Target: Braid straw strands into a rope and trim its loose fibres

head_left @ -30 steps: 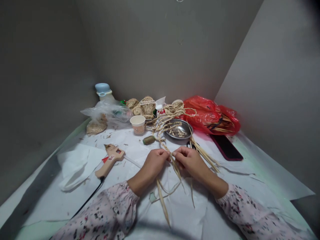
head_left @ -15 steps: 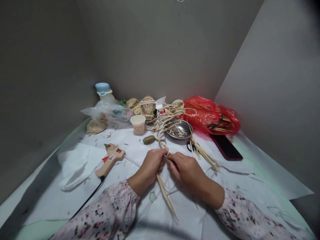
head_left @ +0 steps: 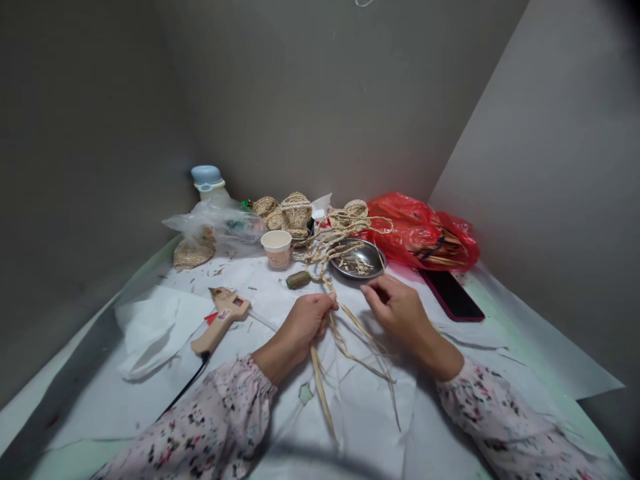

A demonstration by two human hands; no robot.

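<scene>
My left hand (head_left: 311,319) is closed in a pinch on the end of a braided straw cord (head_left: 326,283). Loose straw strands (head_left: 345,341) fan out below it towards me, over the white sheet. Beyond the hand the braid runs up into a tangled heap of cord (head_left: 333,237). My right hand (head_left: 397,308) is apart from the braid, just in front of a steel bowl (head_left: 361,259) with straw scraps in it. Its fingers are curled together, and whatever they may pinch is hidden. That hand covers most of the loose straw strips and the scissors there.
A glue gun (head_left: 220,325) with its cord lies left, near a crumpled white sheet (head_left: 150,333). A paper cup (head_left: 276,249) and a green thread spool (head_left: 299,279) are in the middle. Behind stand coiled straw pieces (head_left: 296,212). A red bag (head_left: 415,230) and phone (head_left: 454,295) lie right.
My right hand has left the braid and moved right, to the straw strips by the bowl. Strands it covered now hang spread out. My left hand keeps its pinch.
</scene>
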